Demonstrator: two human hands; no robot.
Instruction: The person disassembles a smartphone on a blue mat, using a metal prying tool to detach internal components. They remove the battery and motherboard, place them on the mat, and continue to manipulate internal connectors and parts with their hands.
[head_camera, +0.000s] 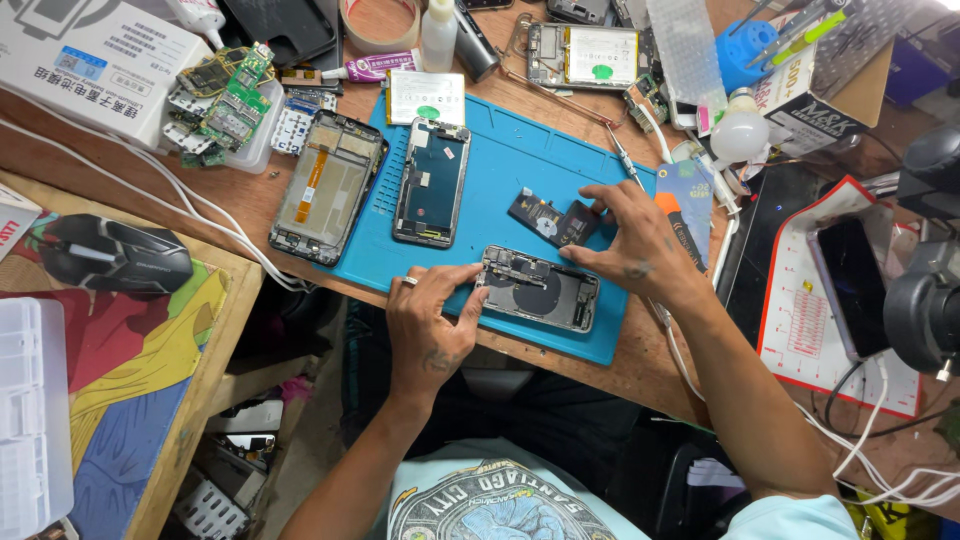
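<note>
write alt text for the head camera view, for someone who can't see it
A person's left hand and right hand hold an opened phone on a blue mat on a cluttered wooden bench. Two more open phone frames lie further back on the mat, beside loose circuit boards.

A brown wooden worktop is seen under bright, even light. A lower wooden side table is set against its left front edge, and dim floor clutter is glimpsed below.

bare mat between frame and parts.
</note>
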